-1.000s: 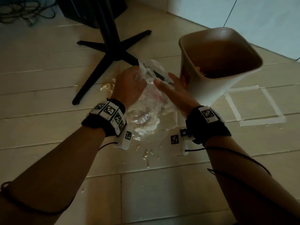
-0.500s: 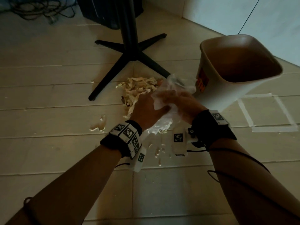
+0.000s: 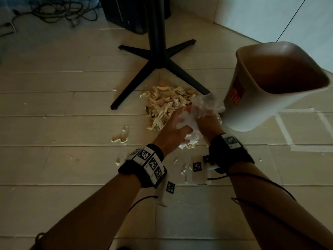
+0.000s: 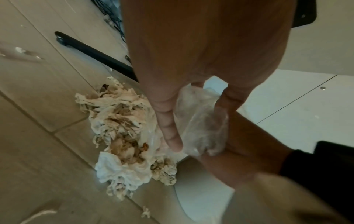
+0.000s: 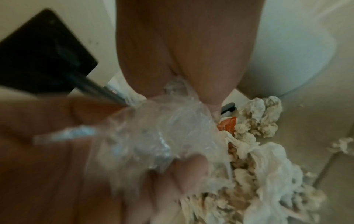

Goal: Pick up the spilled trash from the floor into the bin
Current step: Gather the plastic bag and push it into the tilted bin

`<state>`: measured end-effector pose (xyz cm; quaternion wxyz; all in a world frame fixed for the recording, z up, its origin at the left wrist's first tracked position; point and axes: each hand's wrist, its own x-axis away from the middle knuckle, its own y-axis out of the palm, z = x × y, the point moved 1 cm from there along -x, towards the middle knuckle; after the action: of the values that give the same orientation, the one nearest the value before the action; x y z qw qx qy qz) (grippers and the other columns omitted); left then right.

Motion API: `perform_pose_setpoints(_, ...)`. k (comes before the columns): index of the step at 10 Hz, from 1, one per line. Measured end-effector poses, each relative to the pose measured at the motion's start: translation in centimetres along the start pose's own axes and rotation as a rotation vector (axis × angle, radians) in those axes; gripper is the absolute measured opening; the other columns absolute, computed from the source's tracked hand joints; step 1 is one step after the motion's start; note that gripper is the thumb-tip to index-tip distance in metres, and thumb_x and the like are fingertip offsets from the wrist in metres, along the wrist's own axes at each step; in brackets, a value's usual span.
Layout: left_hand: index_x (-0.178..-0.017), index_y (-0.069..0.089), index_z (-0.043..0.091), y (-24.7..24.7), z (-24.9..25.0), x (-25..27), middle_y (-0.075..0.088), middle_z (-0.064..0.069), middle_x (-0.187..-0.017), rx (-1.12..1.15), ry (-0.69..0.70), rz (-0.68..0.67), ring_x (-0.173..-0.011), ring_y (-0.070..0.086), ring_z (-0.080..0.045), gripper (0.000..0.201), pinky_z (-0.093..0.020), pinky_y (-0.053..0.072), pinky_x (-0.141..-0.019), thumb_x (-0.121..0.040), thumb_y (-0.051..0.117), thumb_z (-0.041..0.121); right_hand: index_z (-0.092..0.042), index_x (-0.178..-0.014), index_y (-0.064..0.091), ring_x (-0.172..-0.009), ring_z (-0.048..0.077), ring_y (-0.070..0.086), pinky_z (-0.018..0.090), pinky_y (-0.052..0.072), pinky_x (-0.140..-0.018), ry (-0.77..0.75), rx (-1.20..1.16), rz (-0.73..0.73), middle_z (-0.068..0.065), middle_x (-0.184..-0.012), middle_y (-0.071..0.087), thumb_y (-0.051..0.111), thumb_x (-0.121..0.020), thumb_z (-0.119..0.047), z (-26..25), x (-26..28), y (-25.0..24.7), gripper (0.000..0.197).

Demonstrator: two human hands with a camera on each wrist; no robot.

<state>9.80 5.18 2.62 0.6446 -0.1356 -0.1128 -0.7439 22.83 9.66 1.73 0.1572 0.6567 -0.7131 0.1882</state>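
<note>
A crumpled clear plastic bag (image 3: 203,107) is squeezed between both hands just above the floor. My left hand (image 3: 173,130) grips its left side, thumb over the wad. My right hand (image 3: 207,125) grips its right side. In the left wrist view the plastic bag (image 4: 201,121) sits between my left hand's fingers (image 4: 168,121) and the right hand (image 4: 243,144). A pile of shredded, stained paper trash (image 3: 167,103) lies on the floor to the left of and under the hands. The beige bin (image 3: 252,109) with an orange label stands right of the hands, mouth up.
A black four-legged stand base (image 3: 158,69) sits just behind the pile, one leg reaching to the bag. Small scraps and a wet smear (image 3: 120,136) dot the tiles. A taped square (image 3: 306,132) marks the floor right of the bin. Cables (image 3: 54,11) lie far left.
The bag, held spread out over the trash a second ago, is now bunched into a wad between both hands. The paper pile beneath it has come into view.
</note>
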Motion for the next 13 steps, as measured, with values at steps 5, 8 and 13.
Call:
perform_pose_setpoints(5, -0.099, 0.057, 0.012, -2.4, 0.1, 0.6, 0.065, -0.001, -0.109, 0.017, 0.158, 0.187, -0.106, 0.063, -0.024, 0.014, -0.035, 0.057, -0.081, -0.091, 0.055, 0.001, -0.026, -0.135, 0.05, -0.112, 0.018, 0.064, 0.034, 0.055, -0.09, -0.071, 0.035, -0.475, 0.003, -0.123, 0.066, 0.064, -0.078, -0.005, 0.2, 3.4, 1.6, 0.063)
perform_pose_setpoints(8, -0.112, 0.052, 0.023, -1.5, 0.0, 1.5, 0.061, 0.008, -0.111, -0.06, 0.297, 0.163, -0.101, 0.061, 0.004, 0.03, -0.03, 0.054, -0.089, -0.094, 0.052, -0.001, -0.025, -0.127, 0.062, -0.113, 0.026, 0.066, 0.047, 0.056, -0.09, -0.055, -0.13, -0.435, 0.008, -0.116, 0.071, 0.067, -0.091, -0.02, 0.0, 3.4, 3.5, 0.037)
perform_pose_setpoints(13, -0.129, 0.051, 0.027, 0.7, -2.3, 3.0, 0.044, 0.003, -0.132, -0.459, 0.488, 0.32, -0.113, 0.049, -0.008, 0.057, -0.01, 0.043, -0.087, -0.078, 0.074, 0.014, -0.018, -0.081, 0.067, -0.087, 0.024, 0.066, 0.036, 0.053, -0.078, -0.348, 0.289, 0.0, 0.007, -0.092, 0.069, 0.048, -0.09, -0.006, -0.1, 1.6, 1.8, 0.024)
